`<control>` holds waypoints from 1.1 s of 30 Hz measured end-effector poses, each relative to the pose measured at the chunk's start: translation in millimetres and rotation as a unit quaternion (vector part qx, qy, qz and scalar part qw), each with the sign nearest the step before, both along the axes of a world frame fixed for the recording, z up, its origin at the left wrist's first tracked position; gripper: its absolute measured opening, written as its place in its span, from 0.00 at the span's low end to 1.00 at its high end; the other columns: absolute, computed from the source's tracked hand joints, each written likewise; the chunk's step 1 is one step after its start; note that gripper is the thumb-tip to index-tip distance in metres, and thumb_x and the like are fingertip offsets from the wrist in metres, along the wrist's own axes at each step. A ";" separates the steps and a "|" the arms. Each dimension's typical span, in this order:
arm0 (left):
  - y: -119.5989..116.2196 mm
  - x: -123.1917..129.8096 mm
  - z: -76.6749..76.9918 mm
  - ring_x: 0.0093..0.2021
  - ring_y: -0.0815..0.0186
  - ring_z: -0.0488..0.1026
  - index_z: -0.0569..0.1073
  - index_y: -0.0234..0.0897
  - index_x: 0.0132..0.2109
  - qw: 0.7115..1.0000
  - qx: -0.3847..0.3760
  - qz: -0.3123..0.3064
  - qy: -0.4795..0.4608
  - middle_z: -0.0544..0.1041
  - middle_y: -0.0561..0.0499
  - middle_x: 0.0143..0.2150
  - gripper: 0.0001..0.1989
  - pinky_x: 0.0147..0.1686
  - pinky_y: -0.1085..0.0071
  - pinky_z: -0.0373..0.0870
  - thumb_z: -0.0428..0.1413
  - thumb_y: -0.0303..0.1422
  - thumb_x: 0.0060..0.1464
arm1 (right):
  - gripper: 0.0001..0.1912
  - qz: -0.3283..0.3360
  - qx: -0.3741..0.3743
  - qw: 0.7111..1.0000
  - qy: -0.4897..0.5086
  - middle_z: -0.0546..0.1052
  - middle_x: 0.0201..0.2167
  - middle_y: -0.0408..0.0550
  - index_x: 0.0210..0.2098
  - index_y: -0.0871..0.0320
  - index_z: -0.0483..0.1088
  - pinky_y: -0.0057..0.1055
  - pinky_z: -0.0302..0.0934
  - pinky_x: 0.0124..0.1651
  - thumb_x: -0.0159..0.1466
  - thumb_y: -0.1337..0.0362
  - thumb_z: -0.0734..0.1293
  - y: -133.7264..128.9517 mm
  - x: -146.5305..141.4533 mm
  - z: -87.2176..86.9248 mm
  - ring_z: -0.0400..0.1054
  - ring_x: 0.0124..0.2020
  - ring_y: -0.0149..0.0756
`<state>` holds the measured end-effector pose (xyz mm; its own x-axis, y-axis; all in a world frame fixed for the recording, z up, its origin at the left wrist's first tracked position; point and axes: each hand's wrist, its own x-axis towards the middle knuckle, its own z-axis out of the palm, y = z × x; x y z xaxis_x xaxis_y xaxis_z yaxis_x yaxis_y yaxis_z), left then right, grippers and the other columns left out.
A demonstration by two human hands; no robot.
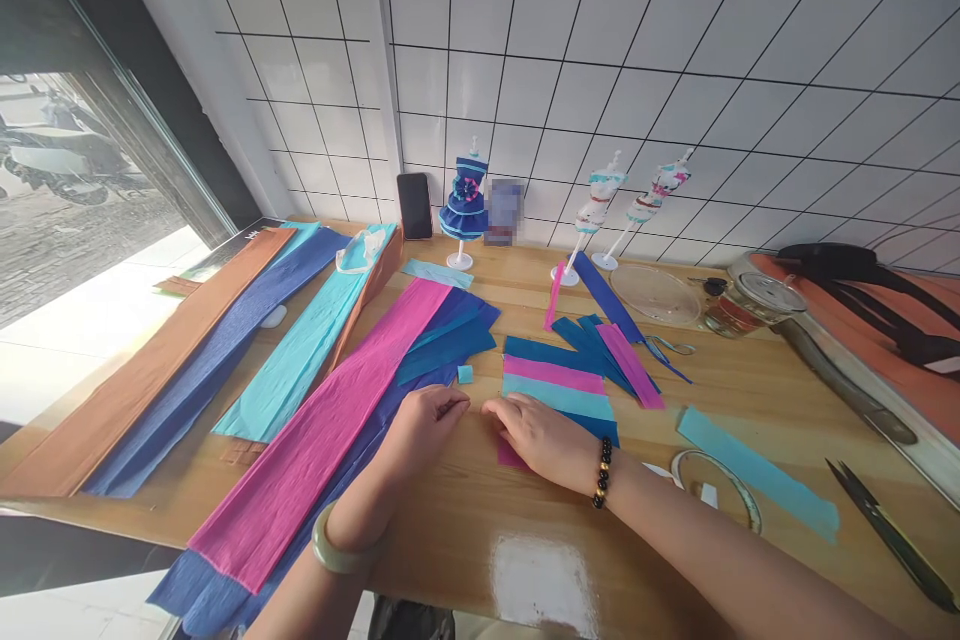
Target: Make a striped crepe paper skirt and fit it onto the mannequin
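Left hand [431, 420]: fingers closed in a pinch. Right hand [536, 435] (black beaded bracelet [602, 472]): over coloured strips [559, 375], finger closure indeterminable

The striped paper [555, 373] runs teal, magenta, turquoise, teal. The long strip [326, 428] is magenta; the small square [465, 374], turquoise. The doll dress [457, 223] is navy with pale-blue bands; the worktop [442, 530], tan; the tiles [480, 10], white with black lines.

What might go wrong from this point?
The right hand partly covers the colored strips, so it might shift or crease them. The long blue sheet seems to hang past the table's front edge, near the left forearm, which could snag it.
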<state>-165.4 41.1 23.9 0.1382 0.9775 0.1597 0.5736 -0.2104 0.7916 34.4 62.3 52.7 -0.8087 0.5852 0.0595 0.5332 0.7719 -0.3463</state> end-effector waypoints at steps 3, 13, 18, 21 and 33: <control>-0.1 0.2 -0.5 0.30 0.66 0.73 0.78 0.38 0.34 1.000 -0.001 0.000 0.000 0.78 0.51 0.30 0.10 0.30 0.74 0.65 0.51 0.30 0.54 | 0.17 -0.019 -0.002 1.000 0.013 0.73 0.34 0.46 0.47 0.58 0.59 0.31 0.63 0.40 0.61 0.79 0.56 1.9 3.4 -2.6 0.67 0.38 0.35; 0.7 0.2 -1.4 0.31 0.66 0.73 0.78 0.39 0.34 1.000 -0.002 -0.004 -0.007 0.78 0.50 0.31 0.10 0.31 0.73 0.66 0.50 0.30 0.54 | 0.15 0.010 0.023 1.000 -0.017 0.72 0.36 0.52 0.44 0.61 0.63 0.37 0.63 0.43 0.62 0.80 0.55 -2.7 -6.2 -0.1 0.66 0.39 0.39; 0.1 -0.2 -0.9 0.30 0.66 0.72 0.77 0.38 0.33 1.000 -0.004 -0.002 -0.005 0.78 0.50 0.30 0.10 0.31 0.73 0.66 0.50 0.30 0.54 | 0.16 0.004 0.006 1.000 -0.011 0.72 0.35 0.50 0.43 0.60 0.62 0.33 0.63 0.42 0.60 0.81 0.57 -2.6 -5.2 0.8 0.66 0.40 0.38; -0.4 -0.6 -0.9 0.30 0.66 0.72 0.78 0.38 0.34 1.000 -0.006 -0.001 -0.005 0.78 0.50 0.30 0.10 0.30 0.73 0.65 0.51 0.30 0.54 | 0.16 -0.018 -0.010 1.000 0.004 0.72 0.33 0.46 0.44 0.58 0.60 0.30 0.64 0.39 0.60 0.80 0.58 -1.7 -0.5 -1.7 0.67 0.38 0.35; -0.2 -0.2 0.5 0.31 0.65 0.73 0.78 0.38 0.34 1.000 -0.012 0.007 -0.012 0.78 0.50 0.31 0.09 0.32 0.73 0.68 0.52 0.31 0.53 | 0.15 -0.007 0.013 0.999 -0.035 0.72 0.34 0.52 0.43 0.61 0.63 0.36 0.63 0.40 0.60 0.81 0.56 -6.6 -12.2 7.5 0.66 0.38 0.41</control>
<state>-165.5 40.9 24.3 0.1218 0.9828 0.1390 0.5570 -0.1836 0.8100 22.2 55.7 60.2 -0.8035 0.5950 0.0177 0.5658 0.7726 -0.2881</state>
